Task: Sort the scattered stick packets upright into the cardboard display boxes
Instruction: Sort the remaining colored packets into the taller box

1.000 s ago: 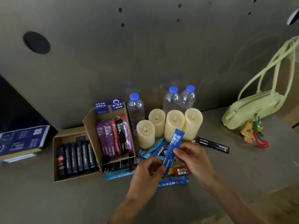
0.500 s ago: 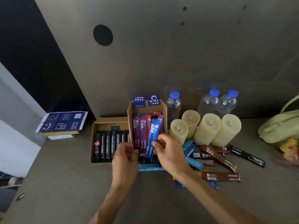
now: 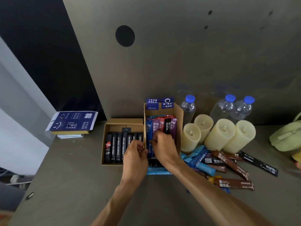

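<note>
Two cardboard display boxes stand side by side on the table. The left box (image 3: 104, 144) holds a row of black stick packets (image 3: 117, 147). The taller right box (image 3: 178, 121) holds purple, red and black packets (image 3: 164, 126), with a blue stick packet (image 3: 149, 132) at its left side. My right hand (image 3: 162, 145) pinches that blue packet inside the right box. My left hand (image 3: 136, 154) grips the right box's left wall near the front. A pile of loose blue, brown and black packets (image 3: 219, 162) lies to the right of the boxes.
Four cream candles (image 3: 219, 136) and three water bottles (image 3: 223, 106) stand behind the loose pile. A green bag (image 3: 286, 137) sits at the far right. A blue printed box on papers (image 3: 73, 122) lies at the left. A grey wall panel rises behind everything.
My right hand has carried the blue packet from above the pile leftward into the right box's left side. My left hand went from the packet's lower end to the box wall.
</note>
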`<state>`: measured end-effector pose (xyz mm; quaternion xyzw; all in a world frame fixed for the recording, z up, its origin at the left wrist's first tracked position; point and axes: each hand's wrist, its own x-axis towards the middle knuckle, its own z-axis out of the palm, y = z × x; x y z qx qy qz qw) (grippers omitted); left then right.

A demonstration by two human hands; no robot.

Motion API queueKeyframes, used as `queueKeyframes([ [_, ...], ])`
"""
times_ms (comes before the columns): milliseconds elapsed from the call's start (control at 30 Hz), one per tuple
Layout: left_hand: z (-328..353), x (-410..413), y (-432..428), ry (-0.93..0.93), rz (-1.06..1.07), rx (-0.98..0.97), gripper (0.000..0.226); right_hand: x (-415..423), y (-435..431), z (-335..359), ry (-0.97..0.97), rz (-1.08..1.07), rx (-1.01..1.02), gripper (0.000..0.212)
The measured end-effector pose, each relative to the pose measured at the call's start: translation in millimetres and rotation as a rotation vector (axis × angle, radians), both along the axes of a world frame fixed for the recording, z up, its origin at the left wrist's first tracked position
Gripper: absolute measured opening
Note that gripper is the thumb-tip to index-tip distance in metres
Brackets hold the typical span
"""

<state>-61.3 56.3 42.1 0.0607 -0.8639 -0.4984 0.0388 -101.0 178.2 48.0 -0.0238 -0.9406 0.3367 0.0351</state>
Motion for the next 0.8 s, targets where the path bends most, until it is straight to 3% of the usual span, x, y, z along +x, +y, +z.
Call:
queueKeyframes([
  [233,-4,-2,0,0.003,-0.005,-0.008,0.016,-3,-2,-8,0.031,0.024,0.069,0.009],
  [467,-9,17,9,0.023,0.069,0.093,0.020,29,18,-11,0.083,0.063,-0.076,0.005],
  [633,-19,41,35,0.035,-0.007,0.042,0.021,73,61,-16,0.051,0.049,-0.113,0.002],
  [800,-30,55,63,0.116,-0.227,-0.117,0.016,102,118,-28,0.038,-0.043,-0.076,0.004],
])
